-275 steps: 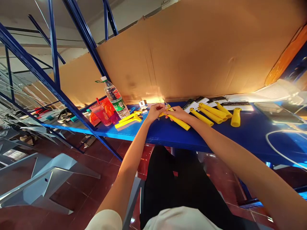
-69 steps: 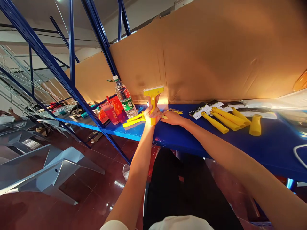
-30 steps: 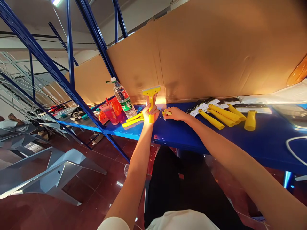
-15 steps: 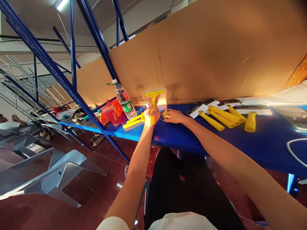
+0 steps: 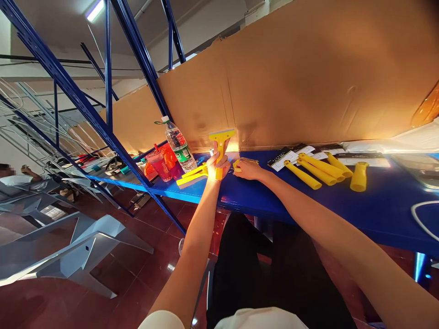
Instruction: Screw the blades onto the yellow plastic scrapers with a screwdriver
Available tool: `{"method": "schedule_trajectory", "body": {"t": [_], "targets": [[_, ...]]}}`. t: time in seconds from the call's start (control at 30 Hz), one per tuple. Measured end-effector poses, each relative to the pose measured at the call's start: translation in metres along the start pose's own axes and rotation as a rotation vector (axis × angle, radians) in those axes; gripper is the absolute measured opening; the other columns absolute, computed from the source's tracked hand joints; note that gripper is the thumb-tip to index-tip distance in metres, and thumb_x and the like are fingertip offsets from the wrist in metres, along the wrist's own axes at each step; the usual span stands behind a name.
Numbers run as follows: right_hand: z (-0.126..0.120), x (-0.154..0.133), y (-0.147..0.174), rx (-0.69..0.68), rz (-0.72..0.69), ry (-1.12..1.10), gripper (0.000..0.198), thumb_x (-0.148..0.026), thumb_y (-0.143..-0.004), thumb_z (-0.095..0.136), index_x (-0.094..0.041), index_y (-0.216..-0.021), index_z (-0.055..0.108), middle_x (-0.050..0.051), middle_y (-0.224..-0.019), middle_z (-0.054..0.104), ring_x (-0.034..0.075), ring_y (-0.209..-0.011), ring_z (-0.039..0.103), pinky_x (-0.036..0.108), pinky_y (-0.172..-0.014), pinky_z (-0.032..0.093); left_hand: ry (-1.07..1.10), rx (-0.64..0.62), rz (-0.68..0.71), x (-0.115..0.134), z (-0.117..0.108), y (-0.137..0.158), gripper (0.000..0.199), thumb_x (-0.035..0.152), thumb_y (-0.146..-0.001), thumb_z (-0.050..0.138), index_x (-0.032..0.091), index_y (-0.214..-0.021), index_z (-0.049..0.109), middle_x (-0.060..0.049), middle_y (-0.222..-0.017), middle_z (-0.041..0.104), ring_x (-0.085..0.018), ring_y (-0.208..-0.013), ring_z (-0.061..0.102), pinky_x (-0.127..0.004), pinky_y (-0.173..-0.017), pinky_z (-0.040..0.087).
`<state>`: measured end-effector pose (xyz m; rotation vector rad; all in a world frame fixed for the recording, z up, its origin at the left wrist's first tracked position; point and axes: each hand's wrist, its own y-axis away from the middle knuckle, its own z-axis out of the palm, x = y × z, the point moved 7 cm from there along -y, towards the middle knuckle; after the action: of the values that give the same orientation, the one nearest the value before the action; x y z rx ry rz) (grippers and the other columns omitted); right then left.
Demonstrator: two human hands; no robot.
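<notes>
My left hand (image 5: 218, 167) is wrapped around the handle of a yellow scraper (image 5: 222, 135), held upright with its wide blade head at the top. Over the blue table, my right hand (image 5: 247, 169) is closed, its fingertips down at some small yellow pieces (image 5: 236, 164). What those fingers grip is too small to make out. More yellow scrapers (image 5: 192, 175) lie just left of my left hand. Several loose yellow handles (image 5: 322, 170) rest to the right of my right hand, one standing apart from the rest.
A water bottle (image 5: 180, 147) and a red cup (image 5: 159, 165) stand at the left by the blue rack post (image 5: 137, 50). Printed cards (image 5: 360, 159) lie at the back right. A cardboard sheet (image 5: 291, 82) walls the table's rear. Grey chairs (image 5: 92, 256) and a seated person (image 5: 24, 180) are at left.
The view has shifted slightly. My left hand still holds the scraper upright in nearly the same place. My right hand stays low at the small yellow pieces, with its fingers slightly shifted.
</notes>
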<state>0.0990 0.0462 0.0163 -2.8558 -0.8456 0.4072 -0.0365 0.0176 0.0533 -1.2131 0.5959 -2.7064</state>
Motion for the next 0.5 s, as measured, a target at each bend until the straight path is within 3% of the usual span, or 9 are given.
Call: {"method": "schedule_trajectory", "body": {"t": [0.33, 0.5], "targets": [[-0.0079, -0.0043, 0.0081, -0.004, -0.042, 0.022, 0.025, -0.035, -0.108, 0.059, -0.018, -0.115, 0.076, 0.015, -0.126, 0.083, 0.029, -0.113, 0.078, 0.031, -0.081, 0.049, -0.133, 0.083, 0.006, 0.0019, -0.0035, 0.0009, 0.054, 0.034, -0.109, 0.053, 0.047, -0.161, 0.062, -0.005, -0.164, 0.063, -0.007, -0.048, 0.029, -0.03, -0.044, 0.033], [-0.0093, -0.0064, 0.0085, -0.021, -0.09, 0.017, 0.02, -0.037, -0.107, 0.064, -0.021, -0.109, 0.075, 0.011, -0.124, 0.083, 0.026, -0.111, 0.076, 0.03, -0.08, 0.047, -0.059, 0.001, 0.024, 0.0028, 0.0014, -0.0002, 0.056, 0.028, -0.101, 0.061, 0.045, -0.154, 0.069, -0.003, -0.167, 0.061, -0.005, -0.049, 0.024, -0.027, -0.043, 0.031]]}}
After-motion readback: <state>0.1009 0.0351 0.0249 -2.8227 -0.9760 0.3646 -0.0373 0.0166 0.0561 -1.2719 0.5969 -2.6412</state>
